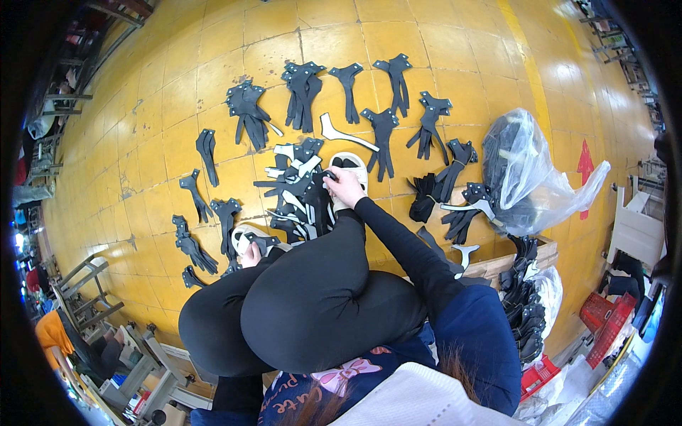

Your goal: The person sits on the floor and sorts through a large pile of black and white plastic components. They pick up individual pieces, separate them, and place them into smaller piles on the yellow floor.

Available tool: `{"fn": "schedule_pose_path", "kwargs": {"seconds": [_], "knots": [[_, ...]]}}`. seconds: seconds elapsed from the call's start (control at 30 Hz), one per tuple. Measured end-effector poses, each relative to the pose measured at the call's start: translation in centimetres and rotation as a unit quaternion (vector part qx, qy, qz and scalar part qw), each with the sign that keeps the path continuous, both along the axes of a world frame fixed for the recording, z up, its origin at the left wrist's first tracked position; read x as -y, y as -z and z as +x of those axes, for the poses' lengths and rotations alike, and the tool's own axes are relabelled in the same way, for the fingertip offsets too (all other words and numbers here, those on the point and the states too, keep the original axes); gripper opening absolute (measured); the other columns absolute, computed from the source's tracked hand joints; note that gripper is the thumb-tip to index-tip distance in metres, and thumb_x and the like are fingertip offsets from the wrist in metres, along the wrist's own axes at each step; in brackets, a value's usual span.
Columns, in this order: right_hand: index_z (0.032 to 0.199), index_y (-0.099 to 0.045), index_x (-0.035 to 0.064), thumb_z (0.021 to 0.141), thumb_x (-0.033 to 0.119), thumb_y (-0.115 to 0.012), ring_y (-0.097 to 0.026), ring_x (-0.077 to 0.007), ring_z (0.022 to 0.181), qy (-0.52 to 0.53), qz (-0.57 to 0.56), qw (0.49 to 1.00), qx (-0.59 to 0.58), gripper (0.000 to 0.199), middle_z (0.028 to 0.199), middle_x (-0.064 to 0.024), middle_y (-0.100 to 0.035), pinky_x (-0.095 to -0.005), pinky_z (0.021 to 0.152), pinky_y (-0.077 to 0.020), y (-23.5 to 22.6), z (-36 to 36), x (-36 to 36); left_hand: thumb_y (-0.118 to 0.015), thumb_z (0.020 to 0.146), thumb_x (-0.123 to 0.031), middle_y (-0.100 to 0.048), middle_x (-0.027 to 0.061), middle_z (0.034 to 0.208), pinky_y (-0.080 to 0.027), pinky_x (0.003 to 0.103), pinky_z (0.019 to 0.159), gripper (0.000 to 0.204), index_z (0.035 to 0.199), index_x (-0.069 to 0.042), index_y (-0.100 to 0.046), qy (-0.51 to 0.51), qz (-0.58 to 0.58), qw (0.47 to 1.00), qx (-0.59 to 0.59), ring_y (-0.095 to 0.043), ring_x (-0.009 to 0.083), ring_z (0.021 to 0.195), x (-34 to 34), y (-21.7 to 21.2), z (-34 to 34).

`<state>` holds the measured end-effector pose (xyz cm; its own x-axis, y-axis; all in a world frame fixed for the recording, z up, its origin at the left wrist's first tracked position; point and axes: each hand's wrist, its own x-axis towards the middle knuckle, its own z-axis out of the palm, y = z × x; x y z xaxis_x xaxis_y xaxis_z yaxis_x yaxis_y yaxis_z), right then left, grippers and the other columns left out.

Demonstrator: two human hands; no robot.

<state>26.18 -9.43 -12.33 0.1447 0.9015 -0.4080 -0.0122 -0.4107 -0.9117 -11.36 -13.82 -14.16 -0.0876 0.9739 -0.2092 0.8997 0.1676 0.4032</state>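
I am squatting on a yellow tiled floor (163, 106) with my knees in black trousers below me. My right hand (344, 186) reaches forward past my knee and grips a black cut piece (321, 179) at the top of a central pile of black and white cut pieces (298, 192). My left hand (250, 254) is low beside my left knee, touching a black piece (261, 243) lying over my white sandal (241, 238). Whether its fingers close on it I cannot tell. My other white sandal (349, 165) shows just beyond the right hand.
Small bundles of black cut pieces (245, 110) lie spread in rows over the floor. A clear plastic bag of black pieces (526, 177) sits on the right, by a wooden box edge (497, 264). Red crates (604, 319) stand at the right, metal frames (85, 284) at the left.
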Motion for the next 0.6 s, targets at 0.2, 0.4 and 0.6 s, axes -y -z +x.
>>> {"fn": "schedule_pose_path", "kwargs": {"seconds": [0.2, 0.4, 0.6], "knots": [[0.099, -0.057, 0.0019, 0.089, 0.008, -0.057, -0.056, -0.0066, 0.054, 0.009, 0.001, 1.0, -0.016, 0.011, 0.067, -0.001, -0.059, -0.0215, 0.05, -0.0462, 0.1, 0.0, 0.0, -0.046, 0.094, -0.038, -0.061, 0.0218, 0.066, -0.046, 0.047, 0.054, 0.038, 0.089, -0.006, -0.065, 0.005, -0.005, 1.0, 0.001, -0.061, 0.0375, 0.06, -0.2, 0.0, -0.2], [0.095, -0.056, 0.0024, 0.09, 0.008, -0.056, -0.055, -0.0063, 0.054, 0.009, 0.001, 1.0, -0.023, 0.008, 0.066, -0.0003, -0.057, -0.0212, 0.05, -0.0455, 0.1, 0.0, 0.0, -0.045, 0.094, -0.039, -0.061, 0.022, 0.067, -0.046, 0.047, 0.055, 0.039, 0.089, -0.005, -0.065, 0.014, -0.007, 1.0, 0.003, -0.062, 0.0376, 0.061, -0.7, -0.1, -0.3], [0.092, -0.056, 0.0034, 0.09, 0.009, -0.055, -0.055, -0.0062, 0.054, 0.006, 0.002, 1.0, -0.029, 0.006, 0.067, -0.0002, -0.057, -0.021, 0.049, -0.0449, -0.1, 0.1, 0.0, -0.044, 0.094, -0.04, -0.061, 0.0222, 0.068, -0.046, 0.047, 0.056, 0.041, 0.09, -0.005, -0.066, 0.017, -0.008, 1.0, 0.006, -0.062, 0.0376, 0.061, -1.1, 0.0, -0.4]]}}
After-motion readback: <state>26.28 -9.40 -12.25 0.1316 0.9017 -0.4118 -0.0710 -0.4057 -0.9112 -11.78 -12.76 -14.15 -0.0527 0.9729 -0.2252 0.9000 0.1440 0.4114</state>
